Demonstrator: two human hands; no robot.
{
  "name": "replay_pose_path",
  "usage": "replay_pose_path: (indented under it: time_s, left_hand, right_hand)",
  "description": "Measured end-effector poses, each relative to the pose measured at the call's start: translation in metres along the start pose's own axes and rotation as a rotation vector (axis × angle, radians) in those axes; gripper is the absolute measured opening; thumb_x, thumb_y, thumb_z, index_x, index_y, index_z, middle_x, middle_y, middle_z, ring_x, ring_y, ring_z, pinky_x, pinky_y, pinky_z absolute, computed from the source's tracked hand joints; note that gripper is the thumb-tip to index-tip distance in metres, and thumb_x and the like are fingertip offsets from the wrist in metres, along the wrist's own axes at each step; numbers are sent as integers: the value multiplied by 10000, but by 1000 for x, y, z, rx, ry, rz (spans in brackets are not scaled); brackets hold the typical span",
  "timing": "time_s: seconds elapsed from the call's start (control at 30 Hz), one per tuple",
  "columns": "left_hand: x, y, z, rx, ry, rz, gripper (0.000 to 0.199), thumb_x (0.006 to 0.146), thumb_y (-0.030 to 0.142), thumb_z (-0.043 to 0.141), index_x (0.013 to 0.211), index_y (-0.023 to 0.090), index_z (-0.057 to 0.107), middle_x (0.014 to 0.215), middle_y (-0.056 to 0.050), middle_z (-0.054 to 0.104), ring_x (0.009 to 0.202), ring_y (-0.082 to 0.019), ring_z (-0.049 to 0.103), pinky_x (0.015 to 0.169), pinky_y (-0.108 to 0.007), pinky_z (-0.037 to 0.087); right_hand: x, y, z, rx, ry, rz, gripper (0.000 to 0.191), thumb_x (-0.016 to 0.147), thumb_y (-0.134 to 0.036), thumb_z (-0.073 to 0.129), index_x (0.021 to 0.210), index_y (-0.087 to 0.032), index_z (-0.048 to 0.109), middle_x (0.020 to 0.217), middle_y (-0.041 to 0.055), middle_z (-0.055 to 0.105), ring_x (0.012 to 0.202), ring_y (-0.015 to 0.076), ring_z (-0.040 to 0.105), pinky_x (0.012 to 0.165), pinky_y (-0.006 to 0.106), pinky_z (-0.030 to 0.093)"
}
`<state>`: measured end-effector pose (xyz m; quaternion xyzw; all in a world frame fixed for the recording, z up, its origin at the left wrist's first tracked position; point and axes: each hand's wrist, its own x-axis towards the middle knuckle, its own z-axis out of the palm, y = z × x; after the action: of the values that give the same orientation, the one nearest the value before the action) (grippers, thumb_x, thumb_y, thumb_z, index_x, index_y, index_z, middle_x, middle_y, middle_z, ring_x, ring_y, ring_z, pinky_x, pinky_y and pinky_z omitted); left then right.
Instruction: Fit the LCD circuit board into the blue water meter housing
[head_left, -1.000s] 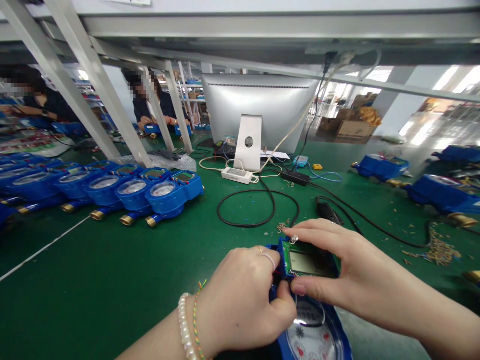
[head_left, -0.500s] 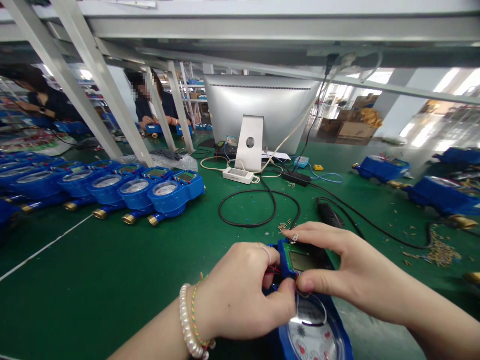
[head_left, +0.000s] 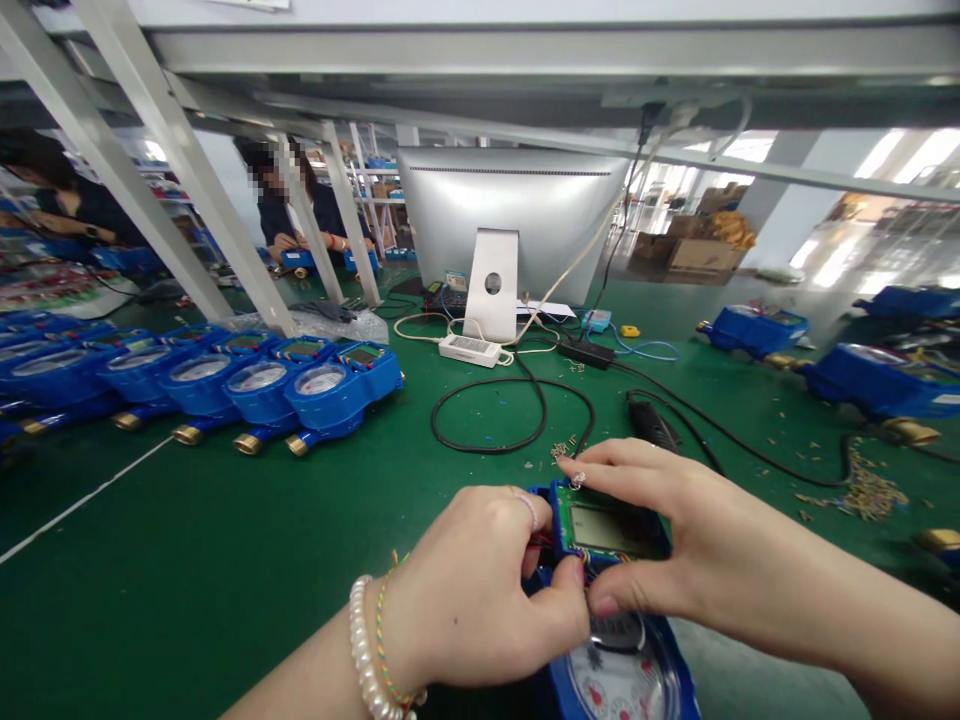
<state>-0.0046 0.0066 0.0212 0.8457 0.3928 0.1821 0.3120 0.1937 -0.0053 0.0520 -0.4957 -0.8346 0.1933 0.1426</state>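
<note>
A blue water meter (head_left: 559, 690) lies at the bottom, with a round dial under a clear cover. In its upper housing sits a green circuit board (head_left: 562, 518) with a grey display; it looks slightly tilted. My left hand (head_left: 480, 590) is closed at the board's left edge, fingers curled by thin red and dark wires (head_left: 538, 541), thumb at the near corner. Its fingertips are partly hidden. My right hand (head_left: 675, 530) spans the board, index fingertip on the far edge and thumb at the near edge beside some thin coloured wires. The board's right end is under the palm.
Finished-looking blue meters (head_left: 330, 390) stand in a row at left; more meters (head_left: 877, 380) lie at right. Ahead are a monitor (head_left: 517, 200), a looped black cable (head_left: 487, 450) and a white adapter (head_left: 470, 348). Small brass-coloured pieces (head_left: 870, 490) are scattered at right. Two people work beyond the frame posts.
My right hand has lifted slightly and its thumb has shifted down off the board's near edge, so more of the display shows. My left hand stays at the left edge. The view has turned slightly.
</note>
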Motion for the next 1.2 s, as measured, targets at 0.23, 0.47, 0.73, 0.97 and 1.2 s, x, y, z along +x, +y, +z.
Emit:
replay_pose_path:
  time_s: [0.23, 0.47, 0.73, 0.97, 1.2]
  left_hand:
    - [-1, 1, 4, 97, 64, 44, 195, 748, 259, 542, 609, 202, 419, 561, 23, 501, 477, -119, 431, 462, -258, 230]
    - [1, 0, 10, 143, 62, 46, 158, 734, 234, 530, 628, 208, 415, 578, 17, 500, 503, -135, 443, 474, -264, 237]
    - [-1, -2, 2, -13, -68, -17, 142, 755, 258, 533, 645, 213, 456, 579, 47, 501, 506, -116, 450, 454, -249, 265]
    - [4, 0, 4, 33, -7, -7, 204, 752, 271, 545, 598, 208, 426, 558, 41, 494, 486, -111, 442, 447, -250, 258]
    - [2, -2, 6, 44, -14, -14, 220, 765, 281, 534, 597, 212, 410, 553, 40, 486, 490, -116, 435, 456, -261, 246]
  right_hand:
    - [-1, -1, -2, -20, 13, -18, 655, 650, -453, 814, 1220, -209, 605, 1185, 53, 584, 1083, 215, 562, 912, 295, 494]
    - [-1, 0, -2, -39, 25, -32, 691, 643, -449, 823, 1242, -199, 588, 1196, 48, 578, 1085, 204, 555, 911, 279, 483]
    - [-4, 1, 1, -49, 25, -39, 769, 597, -496, 838, 1249, -179, 583, 1184, 50, 578, 1077, 200, 553, 921, 267, 477]
    - [-2, 0, 1, -58, 39, -48, 786, 587, -476, 849, 1252, -153, 581, 1159, 61, 584, 1061, 204, 561, 926, 274, 476]
    - [-2, -2, -1, -60, 33, -35, 806, 571, -474, 858, 1253, -147, 580, 1158, 67, 584, 1050, 208, 564, 911, 281, 484]
